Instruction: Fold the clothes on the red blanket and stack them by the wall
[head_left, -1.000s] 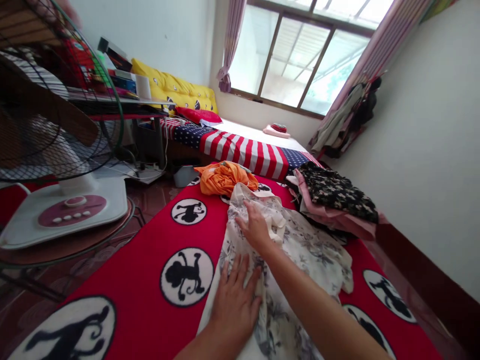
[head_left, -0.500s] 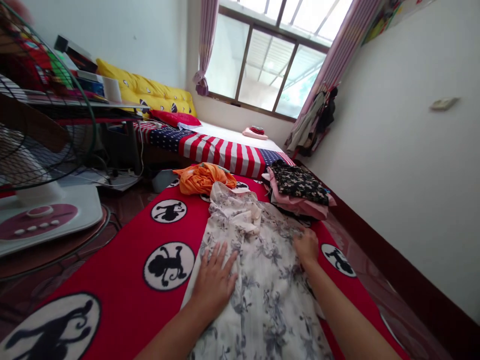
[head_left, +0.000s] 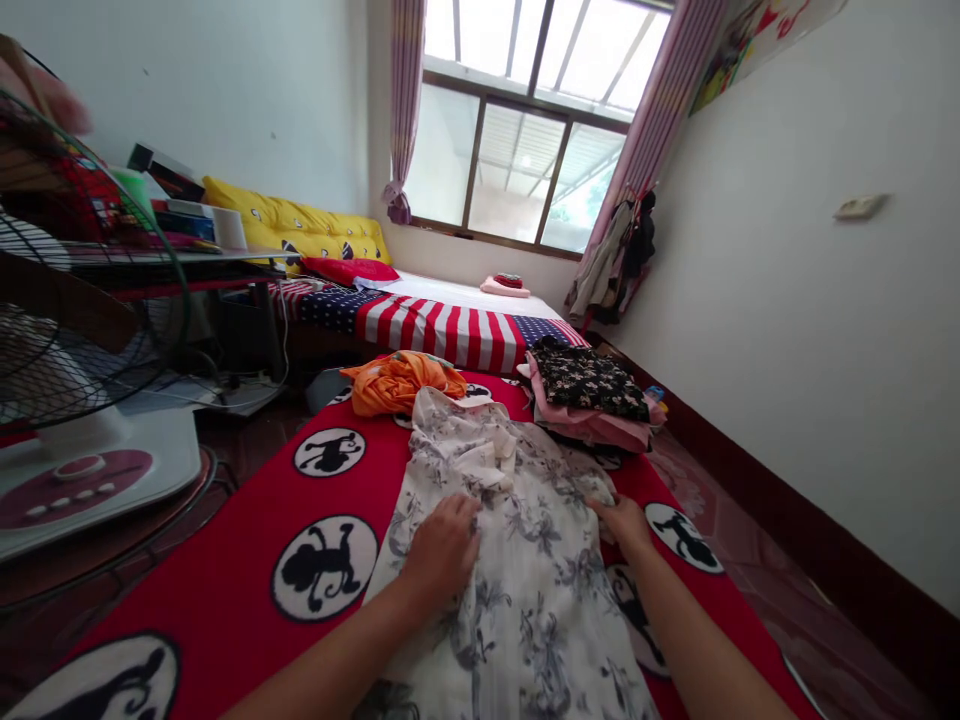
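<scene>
A long white dress (head_left: 517, 590) with grey flowers lies lengthwise in front of me on a red blanket (head_left: 225, 590) with round monkey patches. Its collar end points away from me. My left hand (head_left: 444, 545) is on the dress left of its middle, fingers bent and drawn together on the cloth. At the right edge, my right hand (head_left: 624, 524) pinches the dress near its sleeve between thumb and fingers. An orange garment (head_left: 405, 382) lies crumpled beyond the collar. To its right sits a stack of folded clothes (head_left: 589, 385), black floral on top of pink.
A fan (head_left: 90, 440) stands on the left beside a cluttered desk (head_left: 247, 262). A bed (head_left: 450, 330) with a striped cover spans the far side under the window (head_left: 517, 170). Clothes hang (head_left: 619, 255) in the right corner, along the wall.
My left hand has gone from flat and spread to curled fingers on the dress. My right hand has drawn the dress's right edge inward, baring a monkey patch. The view has tilted up slightly.
</scene>
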